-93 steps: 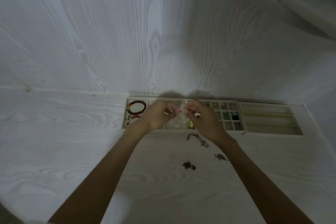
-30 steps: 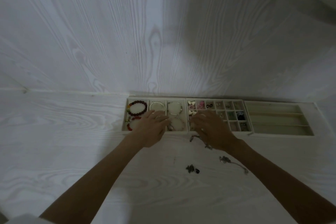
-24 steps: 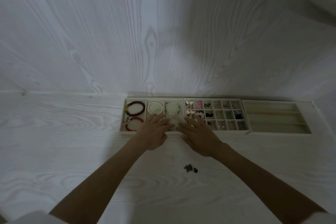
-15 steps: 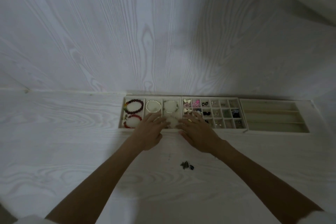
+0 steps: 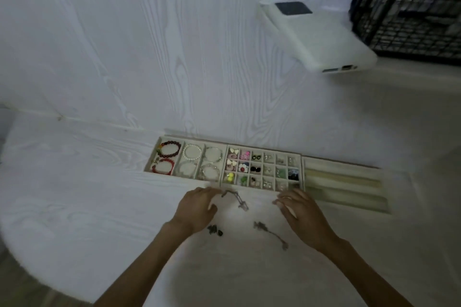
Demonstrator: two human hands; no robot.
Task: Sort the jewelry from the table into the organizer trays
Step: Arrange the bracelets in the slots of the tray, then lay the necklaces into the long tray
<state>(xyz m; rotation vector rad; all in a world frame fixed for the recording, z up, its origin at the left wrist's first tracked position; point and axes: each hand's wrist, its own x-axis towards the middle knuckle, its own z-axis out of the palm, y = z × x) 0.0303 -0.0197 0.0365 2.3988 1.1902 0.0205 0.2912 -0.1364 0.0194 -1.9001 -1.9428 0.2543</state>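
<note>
Dark metal chain necklace (image 5: 235, 200) is lying between my loosely spread, empty left hand (image 5: 197, 209) and right hand (image 5: 303, 214), awaiting pickup for the long-slotted beige tray (image 5: 349, 204).

Both hands have drawn back off the cream compartmented organizer trays (image 5: 264, 190) onto the white wood-grain table in front of them. Left hand (image 5: 197, 209) and right hand (image 5: 301, 217) now lie flat and well apart, uncovering a dark chain (image 5: 235, 199) just before the trays' front edge. The head camera has tilted up; a white box (image 5: 316, 37) and black wire basket (image 5: 411, 12) now show beyond the trays.
</note>
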